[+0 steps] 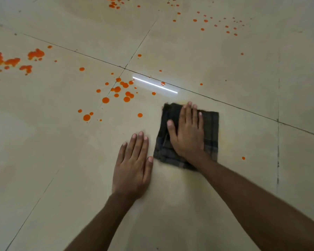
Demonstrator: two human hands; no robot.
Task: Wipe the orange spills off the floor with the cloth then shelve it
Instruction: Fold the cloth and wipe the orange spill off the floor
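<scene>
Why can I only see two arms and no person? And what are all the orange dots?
The camera sits on the person's head and looks down, so you see only their own arms reaching out. They are bending low over a tiled floor. The right hand lies flat on a dark checked cloth, pressing it onto the floor. The left hand rests flat on the bare tile beside the cloth and holds nothing. The orange dots are spilled liquid, with bigger splashes far to the left and tiny drops farther away. The white stripe is a lamp's reflection.
</scene>
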